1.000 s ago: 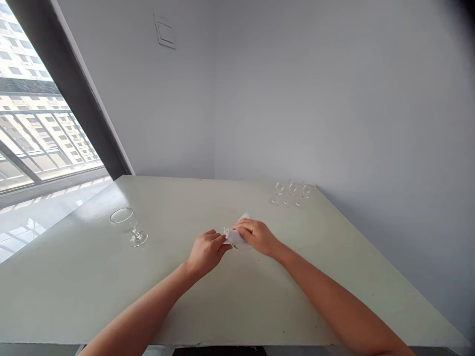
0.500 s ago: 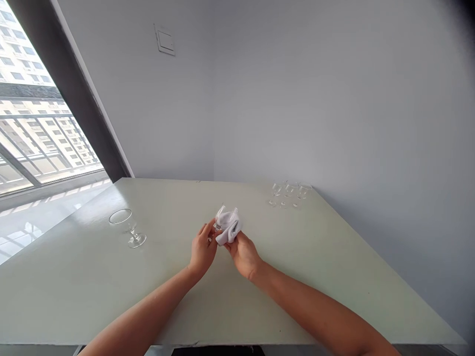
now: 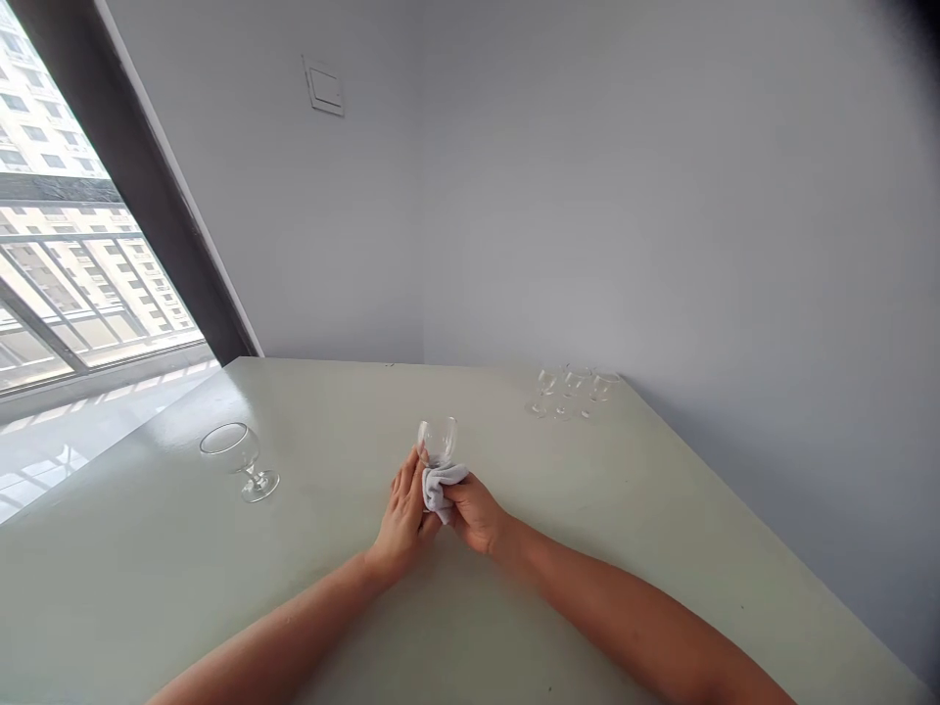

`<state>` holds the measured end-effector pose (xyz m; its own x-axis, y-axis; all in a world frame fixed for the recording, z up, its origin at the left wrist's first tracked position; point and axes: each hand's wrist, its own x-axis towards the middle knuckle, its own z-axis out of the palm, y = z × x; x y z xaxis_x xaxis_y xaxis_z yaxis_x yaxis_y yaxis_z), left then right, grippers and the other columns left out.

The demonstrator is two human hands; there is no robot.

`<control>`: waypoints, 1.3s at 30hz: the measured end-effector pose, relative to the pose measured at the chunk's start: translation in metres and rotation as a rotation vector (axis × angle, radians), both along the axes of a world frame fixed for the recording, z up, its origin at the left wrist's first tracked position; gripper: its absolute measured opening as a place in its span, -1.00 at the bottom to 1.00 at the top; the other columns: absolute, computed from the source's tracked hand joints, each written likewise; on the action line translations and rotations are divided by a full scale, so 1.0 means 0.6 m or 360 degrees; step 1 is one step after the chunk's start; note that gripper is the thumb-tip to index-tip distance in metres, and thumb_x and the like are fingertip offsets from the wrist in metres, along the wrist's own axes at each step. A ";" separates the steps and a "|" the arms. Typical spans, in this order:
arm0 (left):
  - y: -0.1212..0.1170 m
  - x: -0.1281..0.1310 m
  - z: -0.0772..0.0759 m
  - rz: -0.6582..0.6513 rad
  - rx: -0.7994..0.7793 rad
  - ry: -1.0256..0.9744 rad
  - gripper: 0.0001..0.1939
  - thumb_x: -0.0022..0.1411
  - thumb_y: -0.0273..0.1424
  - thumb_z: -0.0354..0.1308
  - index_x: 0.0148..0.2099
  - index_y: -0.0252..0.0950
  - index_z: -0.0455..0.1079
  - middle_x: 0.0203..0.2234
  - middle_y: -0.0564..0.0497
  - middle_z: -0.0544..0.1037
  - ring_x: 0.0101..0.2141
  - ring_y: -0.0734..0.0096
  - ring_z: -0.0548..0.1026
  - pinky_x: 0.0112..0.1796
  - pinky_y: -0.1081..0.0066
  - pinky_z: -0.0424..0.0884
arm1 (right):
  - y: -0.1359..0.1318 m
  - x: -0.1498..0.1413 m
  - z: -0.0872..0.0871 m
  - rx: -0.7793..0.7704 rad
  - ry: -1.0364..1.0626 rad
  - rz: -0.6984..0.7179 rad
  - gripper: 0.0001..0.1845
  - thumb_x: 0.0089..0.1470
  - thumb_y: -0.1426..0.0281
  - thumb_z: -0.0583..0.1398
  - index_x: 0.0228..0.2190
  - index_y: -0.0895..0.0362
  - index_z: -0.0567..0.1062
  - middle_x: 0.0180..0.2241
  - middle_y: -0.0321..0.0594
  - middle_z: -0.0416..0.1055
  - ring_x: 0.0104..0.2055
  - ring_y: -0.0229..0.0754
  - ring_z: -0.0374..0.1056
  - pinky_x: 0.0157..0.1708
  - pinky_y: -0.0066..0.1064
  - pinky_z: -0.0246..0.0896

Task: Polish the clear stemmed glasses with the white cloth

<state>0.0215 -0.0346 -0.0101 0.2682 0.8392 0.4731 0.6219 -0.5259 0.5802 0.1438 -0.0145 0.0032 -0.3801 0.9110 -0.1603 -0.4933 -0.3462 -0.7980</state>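
Note:
A clear stemmed glass (image 3: 438, 441) stands upright before me, its bowl uncovered above my hands. My left hand (image 3: 402, 509) is closed on the glass from the left, with fairly straight fingers along its lower part. A light grey cloth (image 3: 441, 488) is bunched round the stem just under the bowl. Pinching that cloth from the right is my right hand (image 3: 476, 511). Cloth and fingers hide most of the stem and foot, so I cannot tell whether the foot touches the table.
To the left, a larger stemmed glass (image 3: 250, 468) stands on the pale table (image 3: 330, 411). Several small stemmed glasses (image 3: 573, 392) are grouped at the table's far right corner, near the wall (image 3: 661, 245). A window (image 3: 80, 284) lies beyond the left side.
The cloth has moved from the glass's bowl down to its stem. The glass now stands more upright, and my left fingers have straightened along it. The view has shifted slightly.

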 end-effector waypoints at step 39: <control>0.013 -0.024 0.079 -0.0412 -0.0765 -0.1661 -0.41 -0.09 -0.37 0.28 -0.07 -0.15 0.02 -0.19 -0.03 0.36 -0.21 0.24 0.46 -0.19 0.16 0.37 | 0.014 0.047 0.019 0.0658 -0.0908 0.0279 -0.74 -0.11 0.24 0.21 -0.34 0.11 0.42 -0.45 -0.30 0.35 -0.46 -0.23 0.29 -0.48 -0.38 0.20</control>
